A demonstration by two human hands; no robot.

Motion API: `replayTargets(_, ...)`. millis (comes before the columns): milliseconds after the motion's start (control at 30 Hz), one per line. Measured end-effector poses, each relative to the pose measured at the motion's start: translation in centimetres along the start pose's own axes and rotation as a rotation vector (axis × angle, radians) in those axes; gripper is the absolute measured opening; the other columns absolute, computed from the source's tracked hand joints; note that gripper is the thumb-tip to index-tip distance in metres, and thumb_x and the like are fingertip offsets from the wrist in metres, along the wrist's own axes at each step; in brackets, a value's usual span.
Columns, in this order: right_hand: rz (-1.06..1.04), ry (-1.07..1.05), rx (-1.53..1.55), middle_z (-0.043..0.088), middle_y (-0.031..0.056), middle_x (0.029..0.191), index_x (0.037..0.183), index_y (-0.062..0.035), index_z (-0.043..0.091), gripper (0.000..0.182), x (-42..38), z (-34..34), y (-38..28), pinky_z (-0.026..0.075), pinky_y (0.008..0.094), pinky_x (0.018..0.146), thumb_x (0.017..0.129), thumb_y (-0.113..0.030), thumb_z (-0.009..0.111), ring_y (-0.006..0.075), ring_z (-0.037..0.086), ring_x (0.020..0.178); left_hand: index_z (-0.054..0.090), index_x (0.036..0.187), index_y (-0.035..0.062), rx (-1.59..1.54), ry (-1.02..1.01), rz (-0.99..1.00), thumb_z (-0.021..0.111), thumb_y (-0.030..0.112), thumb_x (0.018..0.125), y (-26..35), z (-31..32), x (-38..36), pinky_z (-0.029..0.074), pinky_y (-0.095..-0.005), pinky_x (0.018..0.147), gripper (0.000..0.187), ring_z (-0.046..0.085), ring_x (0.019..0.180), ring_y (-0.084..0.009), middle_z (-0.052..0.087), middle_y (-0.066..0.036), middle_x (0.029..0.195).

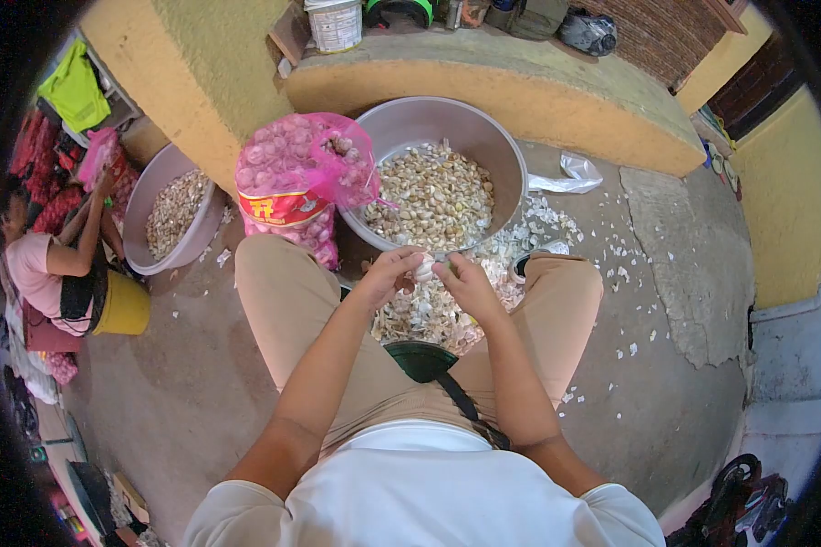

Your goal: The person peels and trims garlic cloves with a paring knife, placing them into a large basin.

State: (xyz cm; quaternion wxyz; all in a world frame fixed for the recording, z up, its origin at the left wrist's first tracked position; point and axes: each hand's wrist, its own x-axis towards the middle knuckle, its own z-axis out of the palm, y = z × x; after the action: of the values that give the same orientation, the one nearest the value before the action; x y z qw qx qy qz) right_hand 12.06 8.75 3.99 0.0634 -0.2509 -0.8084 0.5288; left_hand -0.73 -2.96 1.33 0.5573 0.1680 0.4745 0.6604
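Note:
Between my hands is a whitish garlic bulb, held above a heap of papery garlic skins on the floor between my legs. My left hand has its fingers closed around the bulb from the left. From the right, the thumb and fingers of my right hand pinch at the same bulb. Just beyond my hands stands a large grey basin with many separated garlic cloves in it. Left of the basin, a pink mesh sack full of garlic bulbs leans against its rim.
At the left a person sits on a yellow bucket beside another basin of cloves. A low concrete ledge runs behind the large basin, with a white bucket on it. Skins litter the floor, and a plastic bag lies right.

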Motion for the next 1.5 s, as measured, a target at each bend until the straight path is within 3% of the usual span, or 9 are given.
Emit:
replayTargets(533, -0.074, 0.068, -0.144, 0.056, 0.0209, 0.072, 0.083, -0.0003, 0.054, 0.033, -0.13, -0.13, -0.35, 0.041, 0.0376, 0.060, 0.081, -0.033, 0.051, 0.0354, 0.054, 0.069, 0.053, 0.097, 0.0031, 0.088, 0.013, -0.010, 0.055, 0.030, 0.079, -0.12, 0.08, 0.08, 0.037, -0.0175, 0.040, 0.033, 0.049, 0.048, -0.0056, 0.054, 0.000, 0.068)
replayTargets(733, -0.140, 0.002, -0.108, 0.055, 0.0210, 0.072, 0.080, 0.0001, 0.054, 0.034, -0.09, -0.32, -0.11, 0.041, 0.0389, 0.062, 0.081, -0.033, 0.050, 0.0361, 0.053, 0.070, 0.053, 0.097, 0.0018, 0.155, 0.013, 0.022, 0.056, 0.030, 0.079, 0.04, 0.21, -0.04, 0.036, -0.0174, 0.040, 0.034, 0.048, 0.047, -0.0055, 0.054, 0.000, 0.067)
replayTargets(833, -0.173, -0.055, -0.201, 0.055, 0.0211, 0.073, 0.079, 0.0010, 0.054, 0.035, -0.39, 0.06, -0.84, 0.041, 0.0385, 0.062, 0.081, -0.033, 0.050, 0.0356, 0.054, 0.070, 0.053, 0.097, 0.0011, 0.100, 0.041, 0.058, 0.056, 0.031, 0.079, -0.27, 0.03, 0.24, 0.036, -0.0171, 0.039, 0.035, 0.048, 0.047, -0.0054, 0.054, 0.000, 0.066)
replayTargets(933, -0.143, 0.000, -0.168, 0.055, 0.0210, 0.071, 0.079, 0.0024, 0.053, 0.037, -0.50, 0.17, -0.96, 0.041, 0.0375, 0.062, 0.081, -0.034, 0.049, 0.0350, 0.053, 0.069, 0.055, 0.094, 0.0044, 0.097, 0.057, 0.031, 0.055, 0.032, 0.080, 0.17, 0.17, -0.12, 0.034, -0.0185, 0.044, 0.030, 0.045, 0.057, -0.0051, 0.052, 0.002, 0.072)
replayTargets(1033, -0.101, 0.064, -0.040, 0.054, 0.0205, 0.070, 0.080, 0.0029, 0.050, 0.037, -0.02, -0.20, -0.32, 0.041, 0.0365, 0.061, 0.081, -0.034, 0.051, 0.0337, 0.053, 0.066, 0.055, 0.092, 0.0049, 0.068, 0.058, 0.036, 0.054, 0.032, 0.080, 0.27, 0.32, -0.27, 0.033, -0.0182, 0.044, 0.030, 0.045, 0.055, -0.0048, 0.052, 0.002, 0.071)
replayTargets(1500, -0.141, 0.011, -0.087, 0.054, 0.0187, 0.072, 0.082, 0.0017, 0.048, 0.033, -0.22, -0.07, -0.72, 0.040, 0.0358, 0.060, 0.079, -0.031, 0.055, 0.0315, 0.051, 0.065, 0.056, 0.086, 0.0060, 0.082, 0.058, 0.034, 0.055, 0.034, 0.079, 0.01, 0.02, 0.04, 0.031, -0.0179, 0.043, 0.029, 0.043, 0.050, -0.0042, 0.050, 0.003, 0.062)
